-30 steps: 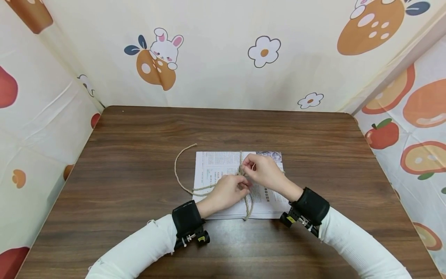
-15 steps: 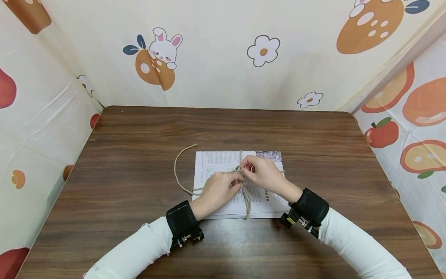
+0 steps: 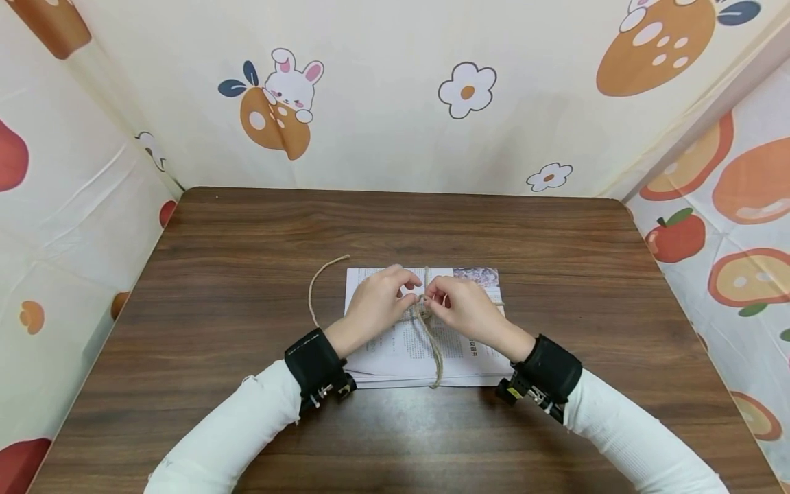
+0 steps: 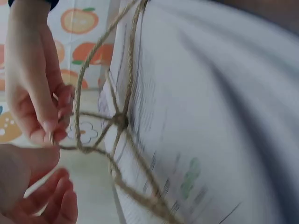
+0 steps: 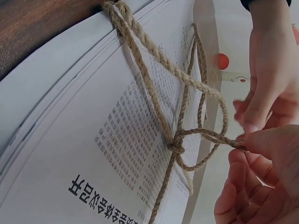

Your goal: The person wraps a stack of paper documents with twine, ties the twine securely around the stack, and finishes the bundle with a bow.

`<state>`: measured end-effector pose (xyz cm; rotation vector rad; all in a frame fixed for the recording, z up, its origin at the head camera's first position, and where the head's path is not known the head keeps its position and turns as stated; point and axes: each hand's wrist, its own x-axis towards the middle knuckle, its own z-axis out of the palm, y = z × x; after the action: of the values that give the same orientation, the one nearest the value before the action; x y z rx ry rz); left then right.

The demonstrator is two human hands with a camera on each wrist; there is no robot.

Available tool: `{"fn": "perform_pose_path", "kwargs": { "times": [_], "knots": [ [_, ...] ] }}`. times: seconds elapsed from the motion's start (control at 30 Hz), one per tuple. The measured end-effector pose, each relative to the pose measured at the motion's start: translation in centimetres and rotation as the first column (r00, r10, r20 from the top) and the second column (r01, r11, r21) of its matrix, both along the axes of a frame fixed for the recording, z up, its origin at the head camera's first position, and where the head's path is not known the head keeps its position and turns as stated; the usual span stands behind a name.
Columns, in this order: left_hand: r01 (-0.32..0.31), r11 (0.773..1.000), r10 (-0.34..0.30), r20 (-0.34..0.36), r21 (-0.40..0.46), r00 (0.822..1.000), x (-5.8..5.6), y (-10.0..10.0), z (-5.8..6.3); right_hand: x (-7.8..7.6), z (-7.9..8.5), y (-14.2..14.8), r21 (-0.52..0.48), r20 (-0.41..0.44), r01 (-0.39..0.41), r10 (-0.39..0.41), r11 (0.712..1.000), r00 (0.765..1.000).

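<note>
A flat stack of newspapers (image 3: 395, 360) lies on the table, with jute twine (image 3: 437, 357) crossing it both ways. The crossing strands meet in a knot (image 5: 175, 148) in the right wrist view. From the knot, a doubled strand runs up to my right hand (image 3: 465, 307), whose thumb and fingertips pinch it. My left hand (image 3: 378, 295) is close beside, over the stack's left half. Its thumb tip comes right up to the pinched twine, and its fingers are bent loosely with a gap to the thumb. A long slack loop hangs toward the stack's near edge.
A loose twine end (image 3: 312, 291) curves over the wooden table (image 3: 247, 247) left of the stack. Behind the table stands a patterned cloth wall (image 3: 382, 137), with more cloth at both sides. Each wrist carries a black strap with a camera.
My left hand has moved up and left, from below the knot to beside my right fingertips, and its fingers have spread from the thumb. My right hand stays nearly in place, pinching the twine.
</note>
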<state>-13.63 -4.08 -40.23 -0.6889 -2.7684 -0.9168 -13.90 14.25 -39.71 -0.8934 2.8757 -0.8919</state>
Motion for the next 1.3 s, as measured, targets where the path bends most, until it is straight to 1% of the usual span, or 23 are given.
{"fn": "perform_pose_path", "kwargs": {
  "times": [0.13,0.23,0.37,0.47,0.57,0.63,0.8,0.87,0.93,1.03,1.1,1.17,1.3],
  "knots": [
    [0.081,0.997,-0.080,0.064,-0.004,0.995,-0.8,0.3,0.2,0.1,0.1,-0.1,-0.002,-0.003,-0.005,0.005,1.000,1.000],
    [0.110,0.994,-0.109,0.085,-0.008,0.990,-0.9,0.6,0.2,0.1,0.2,-0.1,-0.003,0.004,0.003,-0.003,1.000,1.000],
    [0.110,0.994,-0.108,0.073,-0.022,0.991,-0.9,0.8,0.0,0.3,0.1,-0.2,0.002,0.016,0.031,-0.031,1.000,0.999],
    [0.102,0.995,-0.101,0.067,-0.008,0.993,-0.8,0.9,-0.2,0.7,0.0,-0.2,0.010,0.010,0.087,-0.087,0.996,0.996],
    [0.101,0.995,-0.101,0.074,0.007,0.992,-0.9,0.8,-0.3,1.3,0.1,-0.4,0.023,-0.015,0.139,-0.139,0.990,0.990],
    [0.103,0.995,-0.103,0.081,0.011,0.991,-0.9,0.8,-0.3,1.9,0.3,-0.7,0.033,-0.029,0.133,-0.132,0.991,0.991],
    [0.109,0.994,-0.111,0.110,0.021,0.988,-1.1,0.7,-0.2,3.4,0.2,-1.9,0.077,-0.033,0.058,-0.056,0.995,0.998],
    [0.111,0.993,-0.113,0.122,0.028,0.986,-1.1,0.6,-0.2,3.7,0.1,-2.4,0.111,-0.042,0.070,-0.065,0.991,0.997],
    [0.113,0.993,-0.117,0.131,0.032,0.984,-1.1,0.6,-0.2,3.9,-0.2,-2.8,0.147,-0.060,0.098,-0.090,0.984,0.994],
    [0.117,0.992,-0.123,0.151,0.048,0.981,-1.1,0.6,-0.2,3.8,-0.6,-3.2,0.192,-0.089,0.144,-0.129,0.971,0.988],
    [0.114,0.992,-0.122,0.166,0.058,0.978,-1.1,0.5,-0.2,3.6,-0.8,-3.4,0.202,-0.093,0.160,-0.144,0.966,0.985],
    [0.107,0.992,-0.117,0.180,0.067,0.977,-1.0,0.4,-0.2,3.5,-0.9,-3.5,0.200,-0.079,0.164,-0.151,0.966,0.985],
    [0.095,0.993,-0.106,0.179,0.068,0.978,-1.0,0.3,-0.3,3.3,-0.9,-3.3,0.195,-0.036,0.158,-0.154,0.968,0.987]
  ]
}}
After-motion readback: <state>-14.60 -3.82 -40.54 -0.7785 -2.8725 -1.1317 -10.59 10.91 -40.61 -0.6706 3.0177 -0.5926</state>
